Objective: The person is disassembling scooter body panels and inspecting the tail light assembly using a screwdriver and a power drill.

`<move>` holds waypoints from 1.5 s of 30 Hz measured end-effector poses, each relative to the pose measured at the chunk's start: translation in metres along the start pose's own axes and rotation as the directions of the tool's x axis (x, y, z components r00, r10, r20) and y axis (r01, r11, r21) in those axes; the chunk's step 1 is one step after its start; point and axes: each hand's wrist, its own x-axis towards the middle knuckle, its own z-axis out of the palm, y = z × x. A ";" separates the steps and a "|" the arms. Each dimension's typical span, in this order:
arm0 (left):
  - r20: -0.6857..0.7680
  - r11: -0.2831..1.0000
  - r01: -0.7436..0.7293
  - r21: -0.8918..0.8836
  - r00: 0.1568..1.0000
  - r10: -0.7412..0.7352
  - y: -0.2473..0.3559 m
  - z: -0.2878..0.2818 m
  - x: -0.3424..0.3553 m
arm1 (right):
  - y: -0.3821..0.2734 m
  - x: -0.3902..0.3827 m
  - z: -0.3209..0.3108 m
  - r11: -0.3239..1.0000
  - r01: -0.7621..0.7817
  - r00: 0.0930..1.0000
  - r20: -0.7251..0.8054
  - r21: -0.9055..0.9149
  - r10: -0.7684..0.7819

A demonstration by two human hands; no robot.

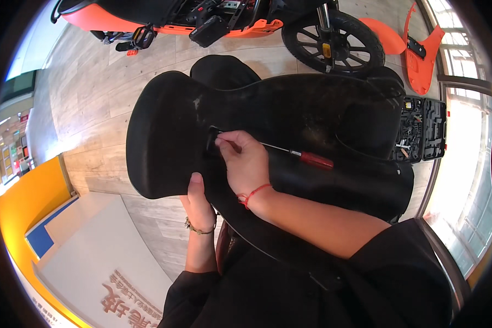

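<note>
Right hand [245,164] fingers pinch the screwdriver [290,153], left hand [198,199] grips the black seat [169,126] edge below; tip may slip, gouging it.

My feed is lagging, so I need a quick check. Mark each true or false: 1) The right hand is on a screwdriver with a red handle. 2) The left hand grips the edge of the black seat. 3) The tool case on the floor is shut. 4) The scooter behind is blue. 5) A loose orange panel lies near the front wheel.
1) True: the right hand holds the screwdriver by its shaft against the black seat; the red handle sticks out to the right.
2) True: the left hand grips the seat's near edge.
3) False: the tool case lies open.
4) False: the scooter is orange.
5) True: an orange panel lies right of the front wheel.
</note>
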 end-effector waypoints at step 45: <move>0.026 0.998 -0.018 0.068 1.000 0.017 0.002 -0.008 0.003 | 0.002 0.005 -0.011 0.956 0.233 0.971 0.087 -0.176 -0.220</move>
